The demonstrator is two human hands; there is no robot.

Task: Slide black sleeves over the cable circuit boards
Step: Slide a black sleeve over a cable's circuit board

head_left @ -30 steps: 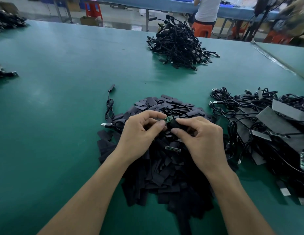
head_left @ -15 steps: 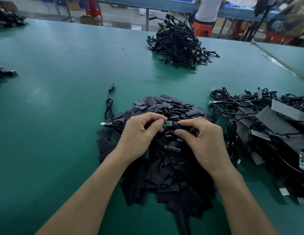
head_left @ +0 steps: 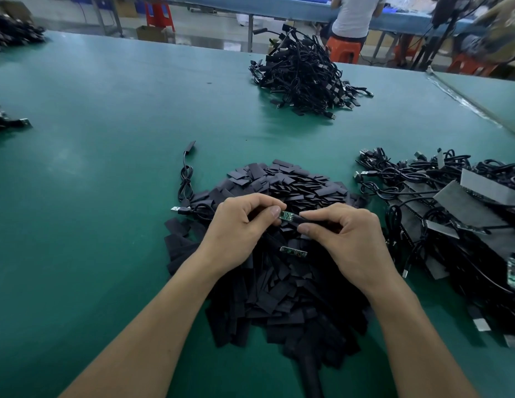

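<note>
Two bare hands are meeting just above a pile of black sleeves [head_left: 279, 285] that is spreading across the middle of the green worktop [head_left: 107, 173]. The left hand [head_left: 239, 225] is curling its fingers [head_left: 275, 211] narrowly around the left end of a small green circuit board [head_left: 286, 216], pinching it between thumb and forefinger. The right hand [head_left: 345, 239] is pinching a black piece [head_left: 313, 223] that is touching the board's right end; its fingers [head_left: 311, 215] are closing tightly on it, and whether this piece is a sleeve or the cable itself cannot be told. A second circuit board [head_left: 293, 251] is lying flat on the pile, just below the hands. A single cable [head_left: 186, 179] is lying beside the pile's left edge, its plug pointing left. A tangle of cables [head_left: 417, 182] with grey strips is lying near the pile on the right, and a heap of cables [head_left: 305, 79] is sitting well apart at the far side of the worktop. Beyond that edge, a person [head_left: 355, 12] in a white shirt is sitting on an orange stool [head_left: 344, 51].
</note>
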